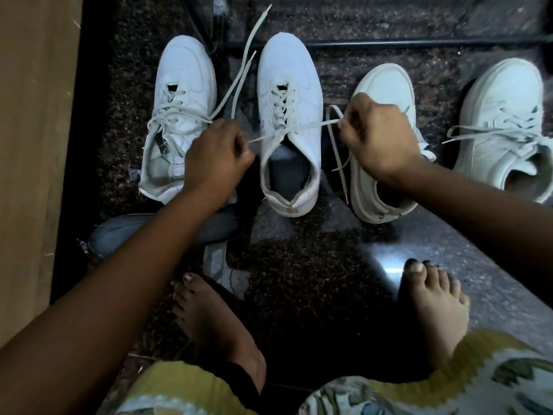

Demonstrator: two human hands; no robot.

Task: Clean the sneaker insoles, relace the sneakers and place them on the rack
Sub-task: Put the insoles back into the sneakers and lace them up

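**Both hands on the lace of the second sneaker**

From my remote seat, reading left to right: a wooden panel (30, 145) fills the left edge. Beside it the leftmost sneaker (182, 94) stands on the dark speckled floor (299, 265), loosely laced, just left of the left fingers. Nearer me than those fingers, a grey insole (119, 232) lies flat on the floor, partly under the left forearm.

The left hand (215, 154) is curled, its fingers and thumb pinching one end of the lace (299, 129). Two loose strands run away from that hand towards the top of the view; I cannot tell which shoe each belongs to.

Between the two sets of fingers sits the second sneaker (287, 85), white, toe pointing away. Its lace is taut across the top eyelets from one hand to the other.

The right hand (377, 136) is curled too, fingertips pinching a loop of the same lace, whose tail hangs below them. Under and beyond that hand rests the third sneaker (386, 85). Well right of the fingers is the fourth sneaker (502, 115), laced.

A black bar (419, 42) crosses beyond the toes. Two bare feet (434, 304) rest nearest me.
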